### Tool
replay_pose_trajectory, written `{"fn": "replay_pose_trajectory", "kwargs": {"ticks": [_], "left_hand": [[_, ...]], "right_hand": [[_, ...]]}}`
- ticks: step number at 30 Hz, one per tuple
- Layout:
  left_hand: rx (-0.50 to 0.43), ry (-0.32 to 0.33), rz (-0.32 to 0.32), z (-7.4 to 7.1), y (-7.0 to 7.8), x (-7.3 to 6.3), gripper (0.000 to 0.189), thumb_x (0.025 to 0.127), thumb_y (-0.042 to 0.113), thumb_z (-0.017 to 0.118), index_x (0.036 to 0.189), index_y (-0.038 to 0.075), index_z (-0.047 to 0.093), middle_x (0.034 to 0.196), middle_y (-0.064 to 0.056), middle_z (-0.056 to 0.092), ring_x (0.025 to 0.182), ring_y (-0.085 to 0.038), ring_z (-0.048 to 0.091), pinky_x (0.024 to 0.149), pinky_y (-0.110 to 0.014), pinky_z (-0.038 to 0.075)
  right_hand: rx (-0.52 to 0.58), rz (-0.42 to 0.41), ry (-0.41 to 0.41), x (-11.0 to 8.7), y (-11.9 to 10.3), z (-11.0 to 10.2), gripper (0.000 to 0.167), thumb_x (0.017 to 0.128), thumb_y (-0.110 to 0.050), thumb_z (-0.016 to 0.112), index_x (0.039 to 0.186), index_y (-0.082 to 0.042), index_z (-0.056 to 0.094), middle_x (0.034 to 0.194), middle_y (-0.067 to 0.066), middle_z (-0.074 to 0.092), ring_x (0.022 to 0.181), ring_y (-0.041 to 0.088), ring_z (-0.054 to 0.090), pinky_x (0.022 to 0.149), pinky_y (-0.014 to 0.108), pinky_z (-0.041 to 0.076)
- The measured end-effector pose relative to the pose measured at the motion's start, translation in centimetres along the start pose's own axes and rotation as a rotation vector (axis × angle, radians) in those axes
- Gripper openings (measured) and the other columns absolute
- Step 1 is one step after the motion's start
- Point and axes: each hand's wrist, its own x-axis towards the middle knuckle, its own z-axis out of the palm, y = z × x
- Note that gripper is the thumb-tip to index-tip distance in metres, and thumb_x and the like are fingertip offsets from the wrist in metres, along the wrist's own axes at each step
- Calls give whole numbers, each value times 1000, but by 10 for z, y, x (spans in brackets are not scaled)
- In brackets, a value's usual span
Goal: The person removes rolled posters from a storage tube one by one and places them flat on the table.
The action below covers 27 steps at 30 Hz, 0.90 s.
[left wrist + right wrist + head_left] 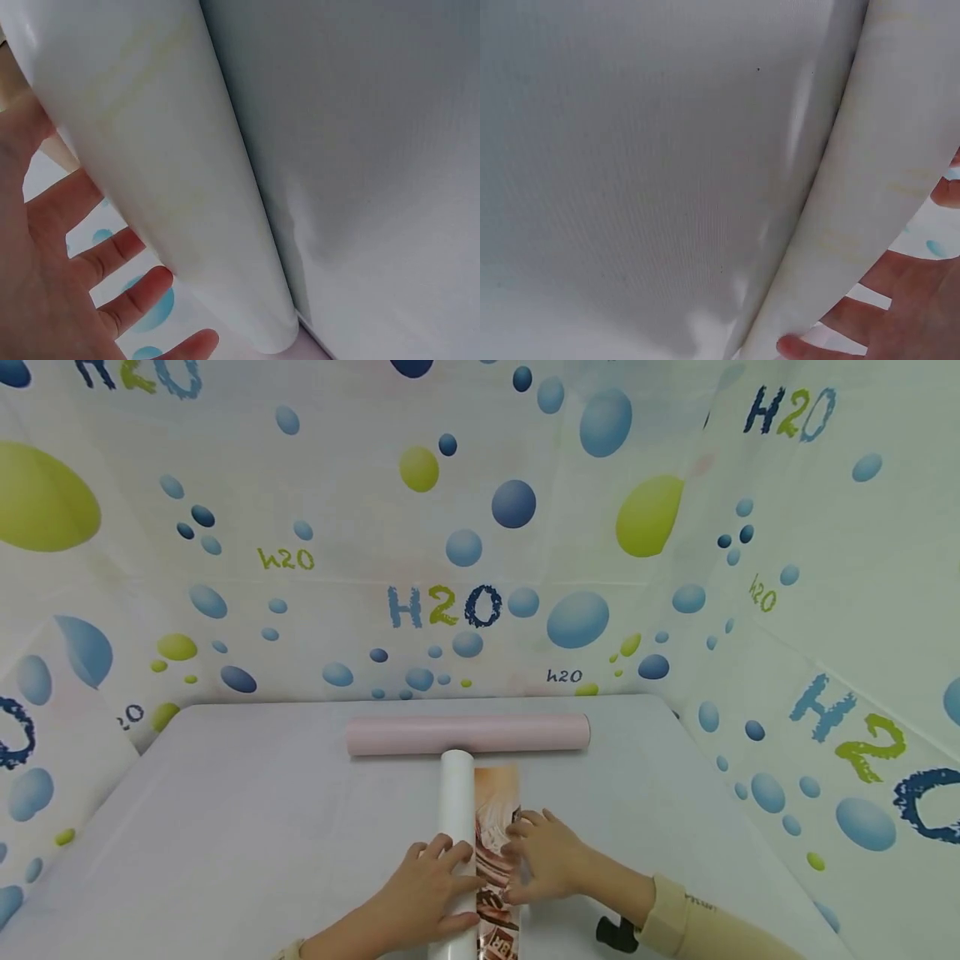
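A rolled sheet lies lengthwise in front of me, its white tube [457,793] on the left and a printed strip [495,860] in brown and cream beside it. My left hand [431,893] rests over the tube with spread fingers, the thumb lower down at its right side. In the left wrist view its fingertips [161,279] touch the side of the white roll [172,150]. My right hand [551,857] touches the strip's right edge, fingers spread and slightly bent. The right wrist view shows these fingers [855,319] along a white rolled side [855,187].
Across the table's back lies a pale pink roll [468,734], close to the tube's far end. The tabletop [285,810] has a light grey-white cover. Patterned sheeting [337,485] with bubbles and lettering surrounds it. A black object [617,934] sits by the right sleeve.
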Motion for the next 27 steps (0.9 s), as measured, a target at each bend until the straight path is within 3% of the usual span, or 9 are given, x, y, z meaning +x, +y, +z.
{"fn": "replay_pose_trajectory", "kwargs": {"ticks": [4,7,12,15,20,24,27], "left_hand": [[10,24,-29,0,-1,-1,33,78,57,58,91,27,64,106,1,47,97,-19,43,70,-41,43],[2,15,-33,0,-1,-3,35,77,54,59,89,21,58,107,2,50,107,-21,44,76,-46,42],[-45,-44,-41,1,-2,-5,33,77,46,60,92,18,52,103,5,55,118,-24,43,83,-56,38],[-97,-100,-58,-3,-3,-6,24,81,44,58,90,21,57,107,5,56,121,-28,40,84,-61,35],[-156,-199,-68,-10,-5,-9,20,86,36,51,82,29,69,116,3,57,124,-32,36,86,-67,30],[-210,-235,-70,-12,-6,-13,19,83,28,51,72,25,66,112,5,60,129,-30,33,88,-70,25],[-190,-257,-70,-9,-6,-18,15,80,34,56,72,22,61,105,7,62,130,-28,32,88,-71,24]], "right_hand": [[-60,56,-99,-1,-3,1,78,62,-76,55,121,-24,61,134,5,47,131,36,28,96,63,26],[-79,61,-156,-2,-5,1,92,58,-80,56,129,-23,53,140,8,40,134,36,21,97,64,23],[-110,24,-216,-6,-8,2,114,51,-84,57,140,-15,38,146,16,27,135,35,19,98,65,20],[-140,8,-235,-10,-10,4,123,48,-85,56,143,-12,30,148,17,20,135,34,17,97,65,21],[-169,-2,-231,-15,-10,10,129,47,-85,57,146,-11,20,150,19,12,136,33,14,97,65,22],[-184,-22,-186,-18,-8,19,133,46,-85,57,146,-9,16,150,20,10,136,34,14,95,66,23],[-201,-26,-159,-19,-9,22,133,45,-86,58,146,-9,17,149,20,11,136,33,15,94,66,24]]}}
